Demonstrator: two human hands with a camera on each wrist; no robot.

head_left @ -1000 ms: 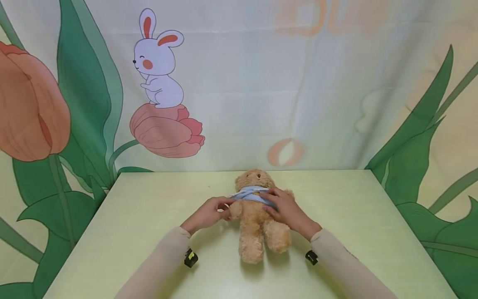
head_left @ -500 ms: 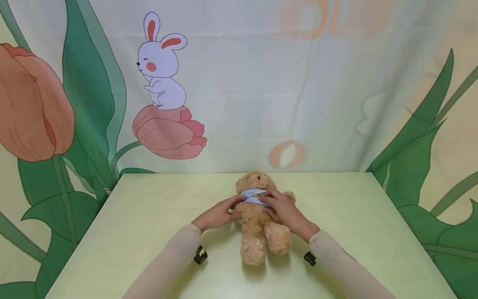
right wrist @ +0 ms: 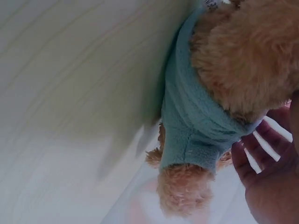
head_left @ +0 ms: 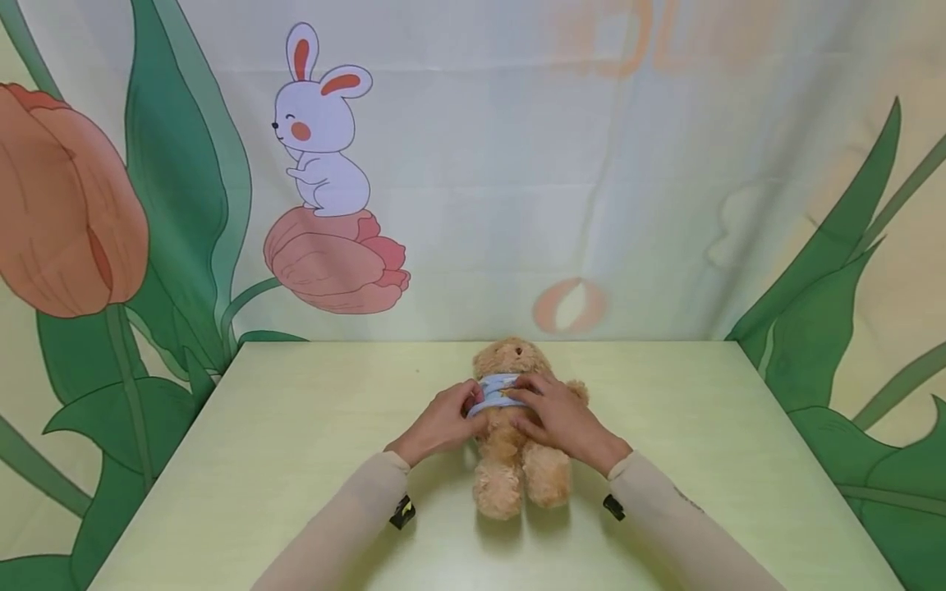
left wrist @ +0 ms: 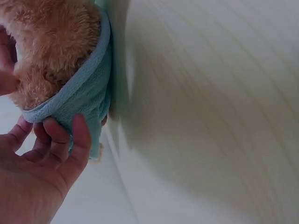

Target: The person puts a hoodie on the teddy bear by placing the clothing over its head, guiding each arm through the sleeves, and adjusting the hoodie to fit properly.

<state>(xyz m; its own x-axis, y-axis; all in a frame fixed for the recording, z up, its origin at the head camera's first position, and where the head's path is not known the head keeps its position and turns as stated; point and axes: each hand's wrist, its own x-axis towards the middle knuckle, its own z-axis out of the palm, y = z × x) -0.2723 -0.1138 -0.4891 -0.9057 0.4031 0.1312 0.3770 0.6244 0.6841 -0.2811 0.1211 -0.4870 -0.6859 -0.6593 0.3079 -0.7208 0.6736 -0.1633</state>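
Note:
A tan plush teddy bear lies on its back, head toward the wall, wearing a light blue shirt. At the bear's side on the left of the head view, my left hand pinches the shirt's lower edge, its curled fingers against the hem in the left wrist view. From the other side my right hand rests on the shirt front with extended, spread fingers. Its thumb lies by the bear's belly. A sleeve covers part of one plush arm; my left hand hides the other arm in the head view.
The bear is on a pale green table. Behind it hangs a curtain printed with a rabbit and tulips. A small black device sits under the left sleeve cuff, another black device under the right.
My left hand has moved right, from beside the bear's arm onto the shirt's edge. The shirt looks less twisted and sits lower on that side. My right hand stays on the shirt front.

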